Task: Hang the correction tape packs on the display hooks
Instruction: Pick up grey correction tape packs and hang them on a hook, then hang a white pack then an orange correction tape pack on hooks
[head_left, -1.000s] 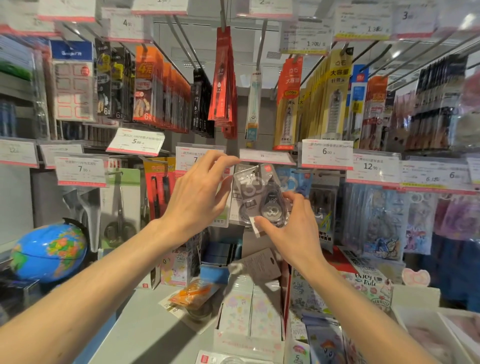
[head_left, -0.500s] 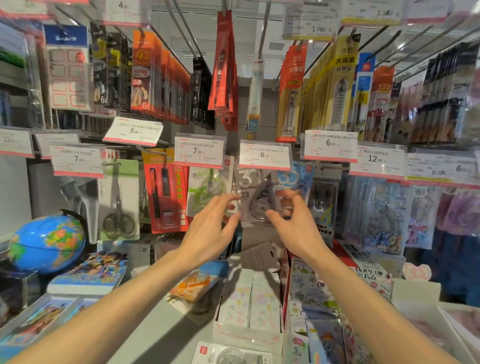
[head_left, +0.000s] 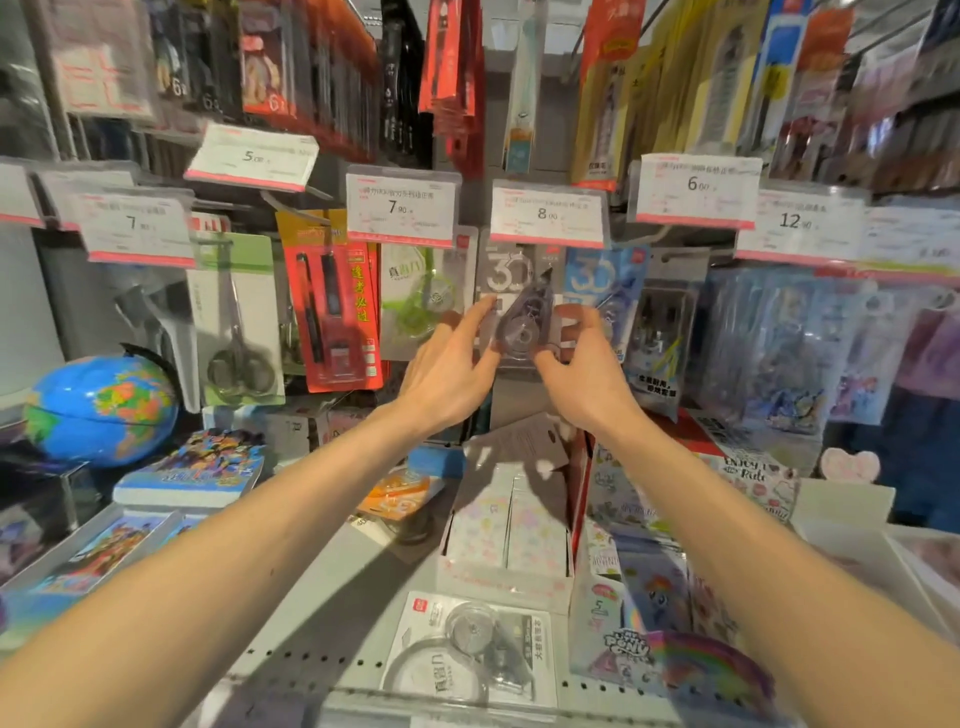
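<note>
Both hands reach up to a grey correction tape pack (head_left: 522, 317) hanging under the price tag marked 8 (head_left: 548, 218), in the middle of the display wall. The pack is a flat card with a clear moulded blister; inside sits a teardrop-shaped, smoky translucent dispenser with a round spool and a pointed tip aimed up and to the right. A pale "30" is printed on the card above it.

The left hand (head_left: 449, 371) has straight, slightly spread fingers, the fingertips touching the pack's left edge; it grips nothing. The right hand (head_left: 584, 364) is at the pack's right and lower edge, thumb under the blister and fingers curled beside it, apparently pinching the pack, though motion blur softens the contact.

Just beside it on the right hangs a blue correction tape pack (head_left: 602, 291) of the same shape; on the left a green correction tape pack (head_left: 423, 301) with a glossy blister. Further left hang a red card with black pens (head_left: 330, 306) and scissors (head_left: 240, 358) on a green-topped card.

On the grey perforated metal shelf (head_left: 311, 613) below, another correction tape pack (head_left: 467, 649) lies flat at the front edge, white card under a clear round bubble. Behind it stands an open cardboard box of pastel packets (head_left: 511, 525). A shiny blue globe (head_left: 101, 410) sits at the shelf's far left
</note>
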